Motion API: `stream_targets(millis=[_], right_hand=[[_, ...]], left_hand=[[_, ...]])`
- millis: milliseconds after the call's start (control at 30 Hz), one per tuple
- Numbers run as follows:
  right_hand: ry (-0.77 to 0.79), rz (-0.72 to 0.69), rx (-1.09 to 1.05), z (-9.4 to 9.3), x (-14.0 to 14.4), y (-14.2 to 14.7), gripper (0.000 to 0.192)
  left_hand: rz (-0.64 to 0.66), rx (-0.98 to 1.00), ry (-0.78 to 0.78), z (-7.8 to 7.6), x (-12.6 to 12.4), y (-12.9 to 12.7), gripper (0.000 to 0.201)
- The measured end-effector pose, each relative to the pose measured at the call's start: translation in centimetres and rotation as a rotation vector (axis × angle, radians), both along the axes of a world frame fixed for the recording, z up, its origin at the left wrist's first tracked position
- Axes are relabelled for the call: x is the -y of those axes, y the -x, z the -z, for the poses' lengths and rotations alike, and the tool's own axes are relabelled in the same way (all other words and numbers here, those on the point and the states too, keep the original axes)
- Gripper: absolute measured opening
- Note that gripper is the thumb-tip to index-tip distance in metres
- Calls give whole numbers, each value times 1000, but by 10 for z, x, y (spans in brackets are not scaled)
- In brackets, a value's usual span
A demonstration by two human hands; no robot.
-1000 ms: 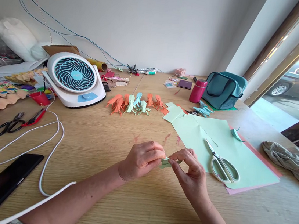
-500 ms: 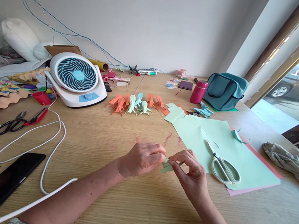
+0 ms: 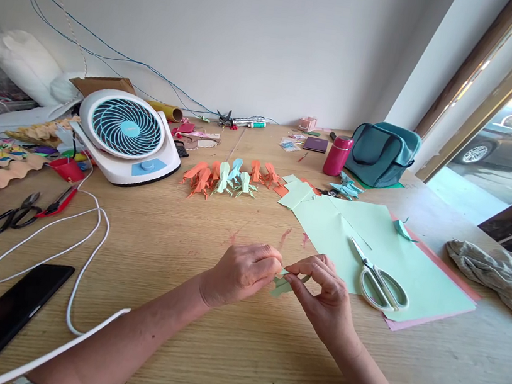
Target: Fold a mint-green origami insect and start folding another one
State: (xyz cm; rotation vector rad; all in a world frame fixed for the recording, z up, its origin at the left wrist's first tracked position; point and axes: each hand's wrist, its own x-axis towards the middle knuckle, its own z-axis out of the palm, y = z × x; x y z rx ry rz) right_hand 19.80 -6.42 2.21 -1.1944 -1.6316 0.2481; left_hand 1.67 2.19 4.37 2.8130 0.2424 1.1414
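A small piece of folded light green paper (image 3: 281,286) is pinched between both hands above the wooden table. My left hand (image 3: 244,273) grips its left end, fingers closed, hiding part of it. On the other side my right hand (image 3: 322,288) pinches it between thumb and forefinger. Beyond the hands stands a row of folded paper figures (image 3: 222,178) in orange, green and blue. To the right, white-handled scissors (image 3: 383,287) lie partly spread on large light green sheets (image 3: 433,287). Smaller green paper squares (image 3: 296,196) lie at the sheets' far left corner.
On the left stand a white fan (image 3: 128,136), black-handled scissors (image 3: 12,216), a white cable (image 3: 106,222) and a black phone (image 3: 5,315). A pink bottle (image 3: 338,156) and a teal bag (image 3: 382,156) are at the back right. Crumpled grey cloth (image 3: 494,276) lies far right.
The whole view has shifted slightly, so things appear a little further left. Both hands keep their pinch on the green paper, with only a tiny finger movement.
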Motion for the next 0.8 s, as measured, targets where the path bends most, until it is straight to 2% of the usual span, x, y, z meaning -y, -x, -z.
stream_targets(millis=[233,400,633,733,800], right_hand=[[-65,58,41,-3,1,0,9],[-33,76,26,-3,0,0,12],[57,35,-18,-5,0,0,17],[107,8,-92,-7,0,0,27],[125,-9,-181,-5,0,-1,39]], left_hand=[[10,73,-6,8,-2,1,15],[34,107,107,15,-4,-1,19],[36,239,491,20,0,-8,13],[32,291,711,20,0,-10,6],[52,349,853,20,-2,-11,12]])
